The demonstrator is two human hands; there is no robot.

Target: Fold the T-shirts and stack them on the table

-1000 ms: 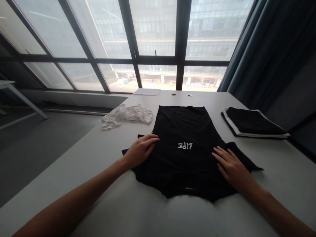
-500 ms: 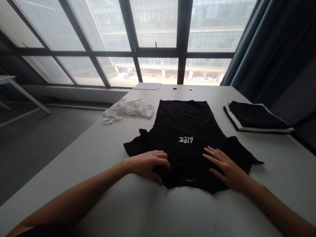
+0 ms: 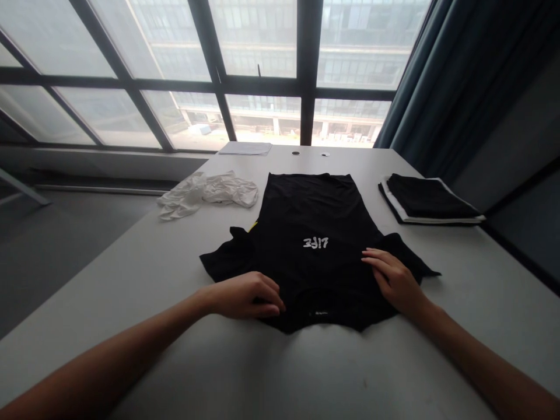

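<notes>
A black T-shirt (image 3: 315, 210) lies spread on the white table, its collar toward me and its hem toward the window. White lettering on its chest appears upside down from here, and a small print shows inside the neck. My left hand (image 3: 251, 296) is at the shoulder left of the collar, fingers curled and thumb close to them, pinching the fabric. On the opposite side, my right hand (image 3: 394, 280) rests on the shirt near the right sleeve, its fingers stretched out and lying on the cloth. A bit of yellow peeks out by the left sleeve.
Crumpled white cloth (image 3: 210, 191) lies left of the shirt. To the right is a folded stack of black and white fabric (image 3: 431, 201). Papers (image 3: 245, 149) sit at the table's far edge, near two round holes. Windows and a blue curtain (image 3: 433, 76) stand behind.
The view has shifted right. My left hand's fingers have drawn together at the shoulder. My right hand has slid outward toward the right sleeve. The collar area lies more open.
</notes>
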